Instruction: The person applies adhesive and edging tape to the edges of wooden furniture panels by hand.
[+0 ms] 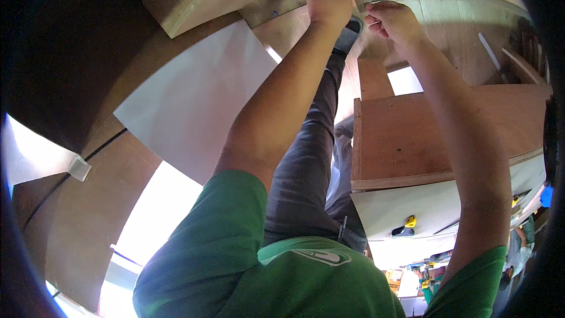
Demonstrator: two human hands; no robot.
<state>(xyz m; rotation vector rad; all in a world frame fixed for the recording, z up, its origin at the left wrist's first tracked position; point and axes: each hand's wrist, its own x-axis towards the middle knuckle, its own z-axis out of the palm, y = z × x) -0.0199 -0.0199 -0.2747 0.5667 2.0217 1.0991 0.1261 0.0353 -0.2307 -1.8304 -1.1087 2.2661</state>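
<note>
Both arms stretch forward, toward a wooden panel edge. My left hand (329,3) is closed in a pinch, its fingers curled at the corner of the panelling; whatever lies in them is too small to name. Just to its right, my right hand (395,23) is closed too, thumb and fingertips together near a thin pale sliver that I cannot identify. A narrow gap separates the hands. Below them my shoe (348,36) stands on the boards, at the end of a dark trouser leg (303,159).
A reddish-brown wooden box (406,141) stands to the right. A pale wooden block (194,0) is at the upper left, above a white sheet (188,100). A yellow and black hand tool (406,225) lies on a white surface lower right. Another person (521,256) shows at the far right.
</note>
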